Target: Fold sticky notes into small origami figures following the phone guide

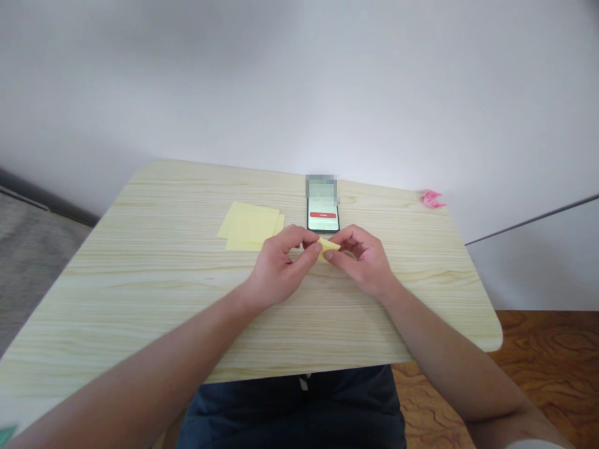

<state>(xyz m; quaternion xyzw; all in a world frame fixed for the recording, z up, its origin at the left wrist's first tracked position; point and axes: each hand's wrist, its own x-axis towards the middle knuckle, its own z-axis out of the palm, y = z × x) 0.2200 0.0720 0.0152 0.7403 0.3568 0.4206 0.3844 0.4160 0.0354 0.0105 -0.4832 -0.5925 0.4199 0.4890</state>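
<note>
A small folded piece of yellow paper (329, 244) is held up over the middle of the table, between my two hands. My left hand (285, 265) pinches its left side between thumb and forefinger. On the other side, my right hand (362, 259) grips the paper with thumb and fingers. Parts of the folds are hidden behind the fingertips. Just beyond the hands lies a phone (322, 215) with a lit screen showing a red bar. Several flat yellow paper sheets (253, 224) overlap to the left of the phone.
The pale wood-grain table (163, 268) meets a white wall (299, 87) along its far edge. A pink folded-paper figure (433, 199) rests at the far right corner. Something green (6, 435) shows at the lower left. Brown patterned floor (552, 355) appears at the right.
</note>
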